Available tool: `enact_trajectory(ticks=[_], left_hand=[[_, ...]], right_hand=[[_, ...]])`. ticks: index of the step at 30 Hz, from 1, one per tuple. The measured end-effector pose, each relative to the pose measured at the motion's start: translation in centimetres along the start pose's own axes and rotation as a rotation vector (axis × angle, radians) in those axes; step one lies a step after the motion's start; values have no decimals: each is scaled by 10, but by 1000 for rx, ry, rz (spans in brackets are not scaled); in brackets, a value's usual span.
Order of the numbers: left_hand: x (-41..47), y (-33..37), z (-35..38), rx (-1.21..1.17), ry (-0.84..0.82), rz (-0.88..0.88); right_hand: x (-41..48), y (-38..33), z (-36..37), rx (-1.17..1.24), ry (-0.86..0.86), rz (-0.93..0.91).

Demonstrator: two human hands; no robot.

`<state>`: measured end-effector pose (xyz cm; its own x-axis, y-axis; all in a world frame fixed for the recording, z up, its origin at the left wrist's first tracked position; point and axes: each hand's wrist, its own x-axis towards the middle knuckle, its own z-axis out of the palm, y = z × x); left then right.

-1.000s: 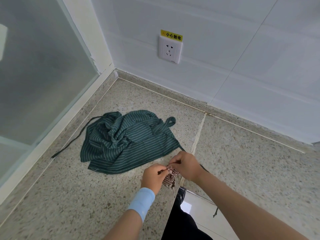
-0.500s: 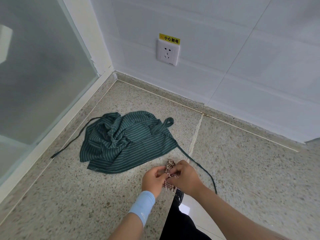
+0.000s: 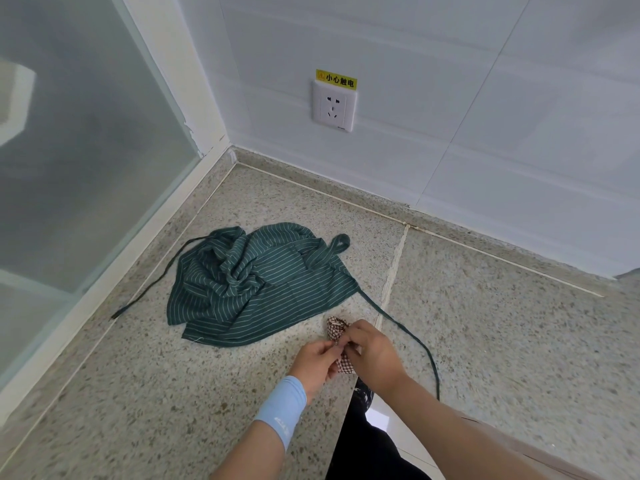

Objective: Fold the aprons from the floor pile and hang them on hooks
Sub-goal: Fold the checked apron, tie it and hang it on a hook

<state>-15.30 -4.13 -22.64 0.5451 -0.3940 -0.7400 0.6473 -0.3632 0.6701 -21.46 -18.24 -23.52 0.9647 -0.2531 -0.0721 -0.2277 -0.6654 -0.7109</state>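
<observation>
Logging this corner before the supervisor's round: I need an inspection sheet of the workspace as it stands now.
Surface: speckled stone floor, pale joint lines.
Job's things: green striped apron crumpled on the floor, unfolded; small checked cloth in hand; no hooks in view.
Clutter: nothing seen.
Grips: left hand and right hand both pinch the checked cloth.
Cables: nothing seen; only the apron's tie strings trail across the floor.
Surroundings: wall socket with yellow label, white tiled wall, frosted glass panel.
</observation>
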Motion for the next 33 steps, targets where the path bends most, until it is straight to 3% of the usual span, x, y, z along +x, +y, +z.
enact_trajectory(ticks=[7,13,19,23,28,33], left_hand=[[-3,1,-1,-405,-81,-155],[-1,5,6,-553,32,-250],[3,1,10,-542,82,-259],[5,5,20,-319,194,-211],[11,6,14,-71,334,-69],[14,4,19,-75,393,-24]], right_hand=[[7,8,-9,-57,-90,-98],[9,9,-17,-111,-221,-134],[3,10,-18,-423,-118,-164],[4,2,-22,-620,-117,-185],[10,-2,-34,-489,-322,34],[18,-3,-36,-153,-259,435]])
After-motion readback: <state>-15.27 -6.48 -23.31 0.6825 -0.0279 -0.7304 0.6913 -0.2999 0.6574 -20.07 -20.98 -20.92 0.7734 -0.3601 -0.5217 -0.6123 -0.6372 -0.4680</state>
